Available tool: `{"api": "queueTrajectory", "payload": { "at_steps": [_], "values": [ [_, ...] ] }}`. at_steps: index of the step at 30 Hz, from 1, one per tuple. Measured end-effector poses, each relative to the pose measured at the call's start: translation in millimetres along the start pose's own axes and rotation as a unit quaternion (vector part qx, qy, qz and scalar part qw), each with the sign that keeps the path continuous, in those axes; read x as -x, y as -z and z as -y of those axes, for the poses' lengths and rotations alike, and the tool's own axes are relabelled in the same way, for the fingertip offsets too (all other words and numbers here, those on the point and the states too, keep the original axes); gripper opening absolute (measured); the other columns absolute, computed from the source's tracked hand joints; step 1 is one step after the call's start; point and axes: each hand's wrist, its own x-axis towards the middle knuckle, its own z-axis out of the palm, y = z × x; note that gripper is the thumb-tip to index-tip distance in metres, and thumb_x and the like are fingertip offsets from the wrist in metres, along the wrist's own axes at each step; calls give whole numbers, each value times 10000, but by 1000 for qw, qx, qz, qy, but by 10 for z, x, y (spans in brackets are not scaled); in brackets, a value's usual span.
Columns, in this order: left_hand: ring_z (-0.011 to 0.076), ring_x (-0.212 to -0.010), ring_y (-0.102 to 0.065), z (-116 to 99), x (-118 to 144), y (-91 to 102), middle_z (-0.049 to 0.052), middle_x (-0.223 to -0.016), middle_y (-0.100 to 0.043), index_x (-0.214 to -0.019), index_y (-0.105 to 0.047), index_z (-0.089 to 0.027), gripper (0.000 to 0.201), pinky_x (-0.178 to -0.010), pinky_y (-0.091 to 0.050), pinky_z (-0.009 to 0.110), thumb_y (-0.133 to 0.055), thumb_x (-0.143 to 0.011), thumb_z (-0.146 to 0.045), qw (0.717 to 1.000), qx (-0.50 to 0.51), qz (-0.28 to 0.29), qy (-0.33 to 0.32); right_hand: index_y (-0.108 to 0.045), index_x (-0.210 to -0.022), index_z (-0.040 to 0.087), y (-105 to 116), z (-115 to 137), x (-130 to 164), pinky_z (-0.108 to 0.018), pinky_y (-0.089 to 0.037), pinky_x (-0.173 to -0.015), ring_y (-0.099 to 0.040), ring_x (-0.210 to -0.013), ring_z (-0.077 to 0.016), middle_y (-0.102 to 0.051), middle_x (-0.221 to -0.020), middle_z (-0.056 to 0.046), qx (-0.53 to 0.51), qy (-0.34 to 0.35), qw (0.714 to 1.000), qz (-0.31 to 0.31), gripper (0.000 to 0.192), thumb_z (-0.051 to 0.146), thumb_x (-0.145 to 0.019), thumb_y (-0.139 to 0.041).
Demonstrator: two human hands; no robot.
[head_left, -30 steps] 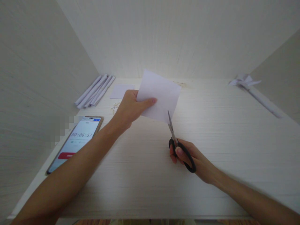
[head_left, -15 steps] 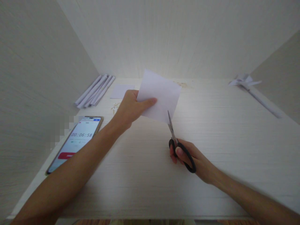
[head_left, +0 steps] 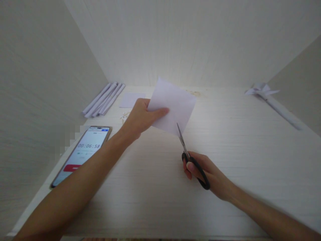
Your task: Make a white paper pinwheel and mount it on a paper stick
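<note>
A square sheet of white paper (head_left: 173, 103) is pinched along its left side by my left hand (head_left: 145, 115), thumb on top and the fingers hidden underneath. My right hand (head_left: 204, 172) grips the black handles of a pair of scissors (head_left: 185, 149). Their blades point up and away from me at the sheet's near lower corner. One blade lies over the paper there, and the blades look nearly closed. The sheet is held up above the table and tilted.
Several rolled paper tubes (head_left: 104, 100) lie at the back left, beside another white paper square (head_left: 131, 100) and small pale scraps (head_left: 124, 116). A phone (head_left: 82, 154) running a timer is partly under my left forearm. At the right lies a paper pinwheel (head_left: 262, 90) on a paper stick.
The scissor tips have shifted slightly left across the paper's lower corner. The whole view has dipped a little, and the left hand keeps its grip on the sheet.
</note>
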Motion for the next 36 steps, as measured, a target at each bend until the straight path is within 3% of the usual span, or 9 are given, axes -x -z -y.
{"api": "queueTrajectory", "payload": {
  "at_steps": [36],
  "values": [
    [174, -587, -590, 26, -15, 5, 40, -634, -634, -684, -632, -106, 258, -514, -470, 266, -639, -529, -313, 1000, -7, -10, 5, -362, -587, 182, -5, -51, -5, -221, -240, -431, -313, -485, -77, -343, -534, 39, 34, -10, 999, -9, 450, 598, -758, -366]
  ]
}}
